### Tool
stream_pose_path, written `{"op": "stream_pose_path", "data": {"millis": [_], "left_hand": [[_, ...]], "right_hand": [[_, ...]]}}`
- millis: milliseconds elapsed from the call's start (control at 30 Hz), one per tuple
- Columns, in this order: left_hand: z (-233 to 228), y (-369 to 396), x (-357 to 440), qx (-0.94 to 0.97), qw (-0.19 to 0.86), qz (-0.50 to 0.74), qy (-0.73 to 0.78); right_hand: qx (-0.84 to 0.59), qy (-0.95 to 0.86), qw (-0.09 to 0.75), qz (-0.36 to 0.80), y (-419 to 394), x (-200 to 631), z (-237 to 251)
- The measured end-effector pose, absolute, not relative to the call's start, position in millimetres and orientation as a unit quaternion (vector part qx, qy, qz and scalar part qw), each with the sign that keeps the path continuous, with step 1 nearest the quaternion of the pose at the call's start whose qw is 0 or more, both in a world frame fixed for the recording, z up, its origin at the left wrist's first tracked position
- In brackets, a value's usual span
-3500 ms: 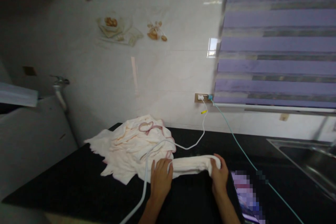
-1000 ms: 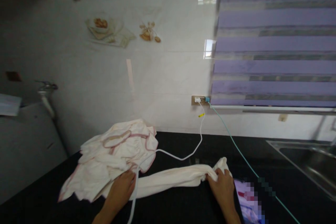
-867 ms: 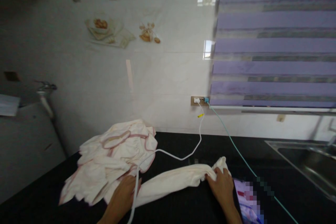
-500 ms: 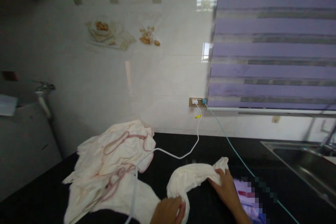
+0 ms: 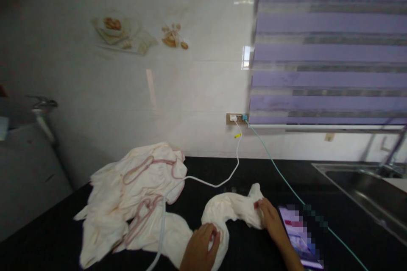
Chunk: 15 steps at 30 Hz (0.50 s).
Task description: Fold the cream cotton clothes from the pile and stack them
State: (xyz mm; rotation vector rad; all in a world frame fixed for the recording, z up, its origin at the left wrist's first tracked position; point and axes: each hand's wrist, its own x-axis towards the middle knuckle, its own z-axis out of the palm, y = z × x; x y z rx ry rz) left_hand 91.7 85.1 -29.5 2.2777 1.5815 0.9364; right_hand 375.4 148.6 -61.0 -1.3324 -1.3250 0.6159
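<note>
From the head view, we're looking down on a dark surface point(image 5: 251, 254), and there's our cream cloth point(image 5: 110, 186), heaped across its left side, pink edging looping over the folds. One long band point(image 5: 233, 206) of it runs right, bending into an arch between the two hands.

Here's the left hand point(image 5: 201, 245), down at the near edge, and its grip is closed, thumb and fingers clamped on a fold of the cloth. Over to the right, we have the right hand point(image 5: 266, 214) with its fingertips on the band's far right end; its thumb is hidden, so we can't tell whether that grip is pinched together or merely touching. A short tip of the band pokes up just beyond those fingers.

Just right of that wrist we spot a phone point(image 5: 295, 230), lit, its screen blurred out. A white cord point(image 5: 163, 224) snakes from the outlet point(image 5: 228, 119) on the far wall point(image 5: 197, 89) and crosses in front of the heap, while a green cord point(image 5: 280, 171) runs off to the near right. Far right, we see a steel sink point(image 5: 359, 186), and above, a purple striped blind point(image 5: 330, 55).
</note>
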Motion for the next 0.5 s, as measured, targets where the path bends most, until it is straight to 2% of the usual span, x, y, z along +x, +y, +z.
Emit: {"op": "stream_pose_path", "data": {"millis": [100, 267, 367, 500], "left_hand": [[-28.7, 84.7, 89.8, 0.763, 0.134, 0.357, 0.522], [-26.4, 84.2, 84.5, 0.720, 0.121, 0.437, 0.526], [-22.9, 82.2, 82.8, 0.710, 0.112, 0.458, 0.524], [-22.7, 81.4, 81.3, 0.716, 0.104, 0.478, 0.498]], "right_hand": [[-0.524, -0.542, 0.571, 0.325, 143.0, 366.4, -48.3], [-0.450, -0.489, 0.610, 0.432, 137.8, 353.6, -37.2], [-0.464, -0.485, 0.612, 0.417, 138.5, 354.3, -36.7], [-0.539, -0.509, 0.582, 0.334, 133.8, 361.6, -37.3]]}}
